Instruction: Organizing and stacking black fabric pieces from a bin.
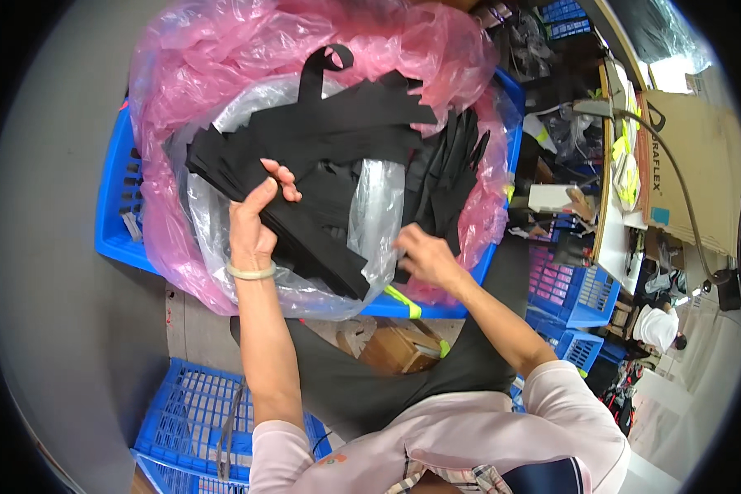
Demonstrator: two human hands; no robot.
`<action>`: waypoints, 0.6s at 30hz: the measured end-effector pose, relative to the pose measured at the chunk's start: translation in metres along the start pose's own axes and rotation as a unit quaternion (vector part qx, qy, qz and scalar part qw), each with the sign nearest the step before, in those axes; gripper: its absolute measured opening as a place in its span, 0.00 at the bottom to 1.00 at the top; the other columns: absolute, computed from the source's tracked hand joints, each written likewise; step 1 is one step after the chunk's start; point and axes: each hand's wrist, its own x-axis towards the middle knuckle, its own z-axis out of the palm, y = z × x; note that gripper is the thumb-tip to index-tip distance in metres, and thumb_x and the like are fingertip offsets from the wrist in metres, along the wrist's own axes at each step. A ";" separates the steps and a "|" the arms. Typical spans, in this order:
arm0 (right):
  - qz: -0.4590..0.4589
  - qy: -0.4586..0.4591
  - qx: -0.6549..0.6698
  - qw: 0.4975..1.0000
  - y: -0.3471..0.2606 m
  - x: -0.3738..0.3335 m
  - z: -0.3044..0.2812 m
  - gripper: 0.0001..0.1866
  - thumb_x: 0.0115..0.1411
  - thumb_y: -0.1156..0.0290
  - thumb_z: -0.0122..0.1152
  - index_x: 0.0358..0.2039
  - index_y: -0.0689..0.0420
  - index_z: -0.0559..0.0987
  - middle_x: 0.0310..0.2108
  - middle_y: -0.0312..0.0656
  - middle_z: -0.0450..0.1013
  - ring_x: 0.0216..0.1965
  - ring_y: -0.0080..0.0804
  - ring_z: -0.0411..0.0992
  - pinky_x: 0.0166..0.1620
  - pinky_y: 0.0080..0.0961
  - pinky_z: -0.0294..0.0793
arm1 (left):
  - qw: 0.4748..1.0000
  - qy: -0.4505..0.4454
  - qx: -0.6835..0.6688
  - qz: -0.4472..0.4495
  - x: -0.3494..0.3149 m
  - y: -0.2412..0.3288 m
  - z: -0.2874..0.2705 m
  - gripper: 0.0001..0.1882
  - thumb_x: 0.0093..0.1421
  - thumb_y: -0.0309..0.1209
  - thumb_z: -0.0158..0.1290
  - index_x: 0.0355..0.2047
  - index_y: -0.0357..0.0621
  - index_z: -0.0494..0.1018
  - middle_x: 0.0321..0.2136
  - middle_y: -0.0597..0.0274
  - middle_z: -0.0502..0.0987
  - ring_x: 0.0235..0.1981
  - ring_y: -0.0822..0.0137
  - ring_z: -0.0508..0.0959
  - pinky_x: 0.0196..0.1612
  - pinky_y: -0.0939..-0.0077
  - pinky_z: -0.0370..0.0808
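Fingers (287,183) of the left hand (253,230) curl around flat black fabric-like strips (317,247), likely light, limp, best held mid-bundle; whether the right hand (428,258), fingers bent, pinches anything is unclear.

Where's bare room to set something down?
Bare floor shows between the upper crate, the lower-left basket and the left trouser leg. Crowded: inside the crate, with black strips, pink plastic, left hand and right hand.
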 end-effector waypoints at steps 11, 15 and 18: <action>0.057 0.029 -0.070 0.996 -0.002 -0.037 0.049 0.12 0.43 0.69 0.62 0.31 0.56 0.79 0.35 0.45 0.71 0.39 0.41 0.72 0.33 0.39 0.75 | 1.000 -0.017 -0.009 -0.009 -0.001 0.003 -0.005 0.14 0.55 0.23 0.56 0.42 0.38 0.71 0.33 0.53 0.74 0.28 0.66 0.73 0.38 0.69 0.72; 0.062 -0.001 -0.106 0.992 0.015 -0.025 0.072 0.10 0.45 0.73 0.57 0.30 0.57 0.79 0.36 0.45 0.69 0.43 0.43 0.69 0.36 0.38 0.74 | 1.000 -0.022 -0.005 -0.010 -0.001 0.002 -0.001 0.14 0.54 0.24 0.56 0.42 0.38 0.71 0.33 0.54 0.74 0.28 0.67 0.73 0.38 0.69 0.71; -0.024 -0.014 -0.103 0.994 0.031 -0.026 0.064 0.07 0.46 0.74 0.55 0.28 0.58 0.77 0.32 0.44 0.70 0.38 0.42 0.70 0.38 0.38 0.70 | 0.999 -0.031 -0.005 -0.010 0.003 -0.001 0.002 0.14 0.54 0.24 0.57 0.42 0.39 0.71 0.33 0.53 0.74 0.28 0.67 0.73 0.38 0.69 0.72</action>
